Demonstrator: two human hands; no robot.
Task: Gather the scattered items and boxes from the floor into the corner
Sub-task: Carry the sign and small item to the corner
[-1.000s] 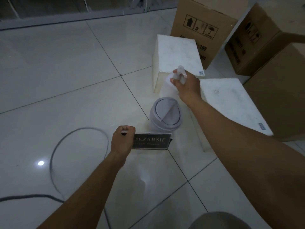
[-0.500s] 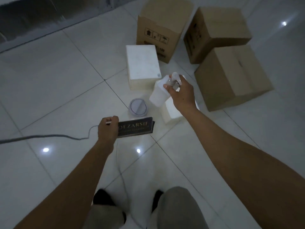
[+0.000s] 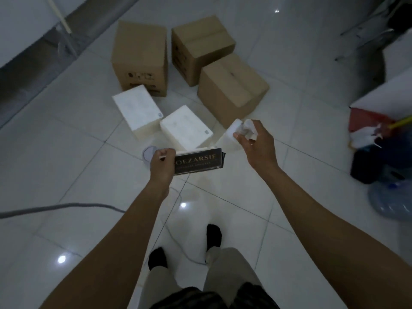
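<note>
My left hand (image 3: pixel 162 163) grips the left end of a black nameplate sign (image 3: pixel 198 161) with gold lettering, held above the floor. My right hand (image 3: pixel 256 142) holds a white spray bottle (image 3: pixel 231 134) by its nozzle. Below the hands, two white boxes (image 3: pixel 138 110) (image 3: pixel 185 128) lie on the tiled floor, and a small round white bin (image 3: pixel 149 153) with a swing lid stands just left of my left hand. Three brown cardboard boxes (image 3: pixel 140 56) (image 3: pixel 200 45) (image 3: pixel 231 88) sit behind the white ones.
A grey cable (image 3: pixel 55 207) runs across the floor at the left and curls past my feet (image 3: pixel 157 257). At the right edge lie a red-and-white item (image 3: pixel 365 121), a dark bag (image 3: pixel 374 161) and a clear water jug (image 3: pixel 392 199). A wall base runs along the upper left.
I have risen from a crouch to standing, so the view pulled back from the boxes. Both hands lifted the sign and spray bottle away from the floor; the bin stayed where it was.
</note>
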